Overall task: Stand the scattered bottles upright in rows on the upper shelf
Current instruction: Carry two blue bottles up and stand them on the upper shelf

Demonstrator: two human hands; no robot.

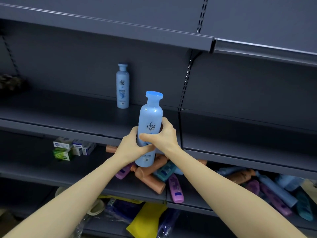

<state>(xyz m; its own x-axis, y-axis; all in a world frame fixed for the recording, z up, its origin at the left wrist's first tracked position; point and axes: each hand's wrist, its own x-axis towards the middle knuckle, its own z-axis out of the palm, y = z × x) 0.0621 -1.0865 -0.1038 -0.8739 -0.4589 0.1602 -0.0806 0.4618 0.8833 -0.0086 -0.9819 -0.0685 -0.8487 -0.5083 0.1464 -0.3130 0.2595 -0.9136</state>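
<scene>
1. On the far left of the upper shelf (pixel 60 109) a dark fuzzy object (pixel 10 81) sits against the back panel (too blurred to say what it is).
2. Below it, on the lower shelf (pixel 34 162), small cartons (pixel 72 148) in white, blue and green are stacked in a loose cluster.
3. Further right, a pale blue standing bottle (pixel 122 86) is upright on the upper shelf, cap up, label facing out, close to the back panel.
4. The left hand (pixel 132 146) grips the lower body of a second pale blue bottle, its fingers curled round the bottle's left side and clamped on it.
5. This held bottle (pixel 151 117) is upright with its flat blue cap on top. It is in the air in front of the upper shelf's front edge, lower than and to the right of the standing bottle and well apart from it.
6. The right hand (pixel 164 134) grips the same bottle at mid-height, thumb laid across the front label and fingers wrapped round the right side, so both hands are clamped on it.
7. Beneath the hands, a heap of bottles (pixel 151 181) in peach, purple, teal and blue lies on its sides on the lower shelf and spreads away to the right.
8. At the bottom, under that shelf, a yellow pouch (pixel 145 217) lies among wrapped goods.
</scene>
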